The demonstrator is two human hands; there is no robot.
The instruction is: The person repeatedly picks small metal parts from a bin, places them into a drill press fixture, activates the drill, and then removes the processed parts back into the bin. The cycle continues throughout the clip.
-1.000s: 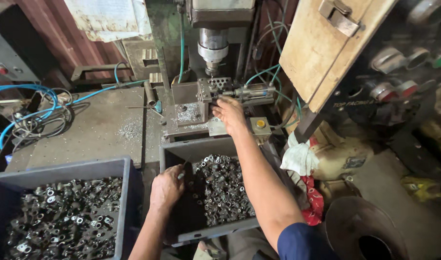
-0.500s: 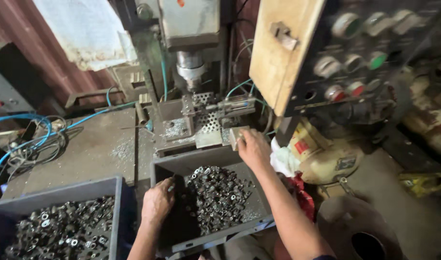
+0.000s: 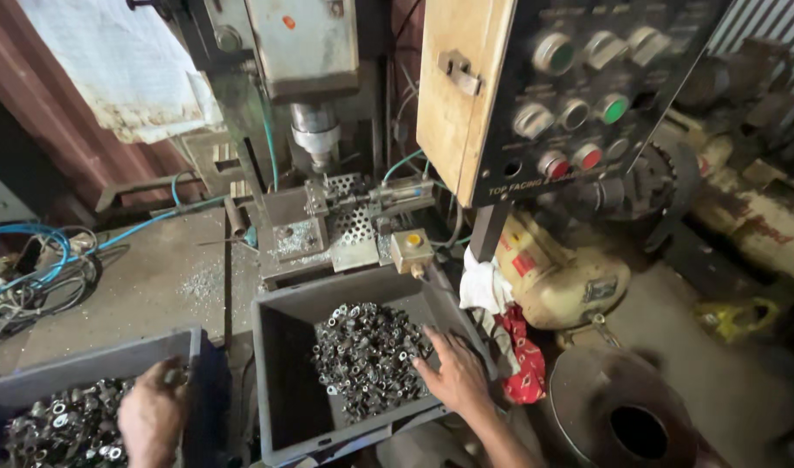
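Note:
My right hand [image 3: 453,374] lies flat with fingers spread on a heap of small metal nuts [image 3: 362,355] inside a grey plastic bin [image 3: 280,381] in front of me. My left hand [image 3: 152,418] reaches into a second grey bin [image 3: 94,362] at the lower left, fingers curled among more small metal parts [image 3: 63,426]; whether it holds one is hidden. Beyond the bins stands a drilling machine with its spindle [image 3: 315,139] above a perforated fixture [image 3: 354,221].
A control panel with round buttons [image 3: 579,95] on a wooden box hangs at upper right. Blue hoses and cables [image 3: 33,269] lie at the left on a steel table [image 3: 167,286]. Rags [image 3: 510,338], a cream motor [image 3: 562,277] and a round drum [image 3: 627,416] stand at right.
My right hand came back from the machine's fixture down onto the nuts in the middle bin. My left hand moved from that bin's edge into the left bin. The view tilted upward.

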